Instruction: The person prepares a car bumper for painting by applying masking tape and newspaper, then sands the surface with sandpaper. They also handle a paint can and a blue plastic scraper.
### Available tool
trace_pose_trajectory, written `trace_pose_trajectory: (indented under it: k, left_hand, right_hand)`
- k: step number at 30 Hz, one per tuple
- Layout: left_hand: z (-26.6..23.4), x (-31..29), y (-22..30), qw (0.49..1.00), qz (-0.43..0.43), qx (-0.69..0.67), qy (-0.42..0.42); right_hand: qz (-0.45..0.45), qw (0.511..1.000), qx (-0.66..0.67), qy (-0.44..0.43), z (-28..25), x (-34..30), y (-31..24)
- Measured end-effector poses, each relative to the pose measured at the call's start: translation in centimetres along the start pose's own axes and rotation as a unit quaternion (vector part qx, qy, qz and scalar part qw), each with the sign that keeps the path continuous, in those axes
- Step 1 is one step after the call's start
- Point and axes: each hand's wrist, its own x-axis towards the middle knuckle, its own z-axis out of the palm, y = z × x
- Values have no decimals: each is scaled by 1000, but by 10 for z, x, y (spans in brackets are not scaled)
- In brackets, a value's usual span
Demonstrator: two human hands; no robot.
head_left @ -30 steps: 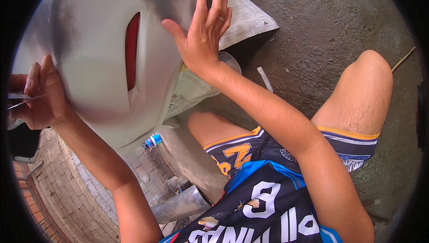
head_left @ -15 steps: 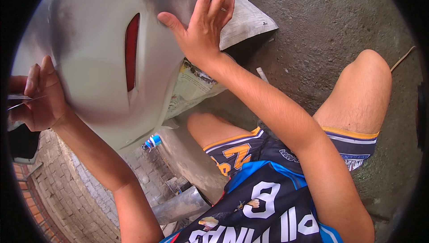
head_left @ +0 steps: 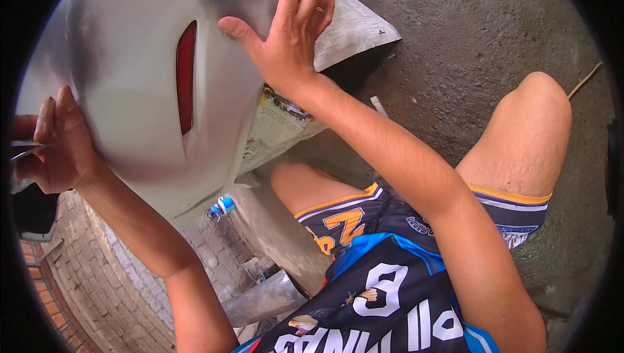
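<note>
A pale grey car bumper [head_left: 140, 119] with dark smoky patches fills the upper left, and a slim red reflector [head_left: 186, 77] is set into it. My right hand [head_left: 289, 48] rests on its right part, fingers stretched and thumb apart, a ring on one finger. At the far left my left hand [head_left: 62, 148] is beside the bumper, fingers bent around a thin, shiny strip [head_left: 26, 148]. The picture's edge cuts off part of that strip, so its kind is unclear. Printed paper [head_left: 279, 126] hangs from the bumper's lower edge, below my right wrist.
More printed paper [head_left: 354, 28] sticks out right of my right hand. Wet, rough concrete [head_left: 468, 41] spreads to the right. A blue can-like object [head_left: 222, 207] lies below the bumper, near a grey metal pipe [head_left: 263, 298]. Paving bricks [head_left: 91, 255] cover the ground at lower left.
The bumper and my right hand appear slightly farther left in the picture. Both hands keep nearly the same pose, and the strip stays in my left hand.
</note>
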Motion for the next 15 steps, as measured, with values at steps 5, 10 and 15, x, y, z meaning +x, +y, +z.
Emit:
trace_pose_trajectory:
  k: [5,10,15]
  left_hand:
    - [1,4,0,999,-11,-41,-27]
    - [0,4,0,1000,7,-16,-12]
    - [-6,4,5,997,-33,-42,-61]
  right_hand:
    - [-1,999,-26,23,-6,2,5]
    - [-51,995,-52,68,2,8,6]
    - [-7,999,-3,42,10,2,5]
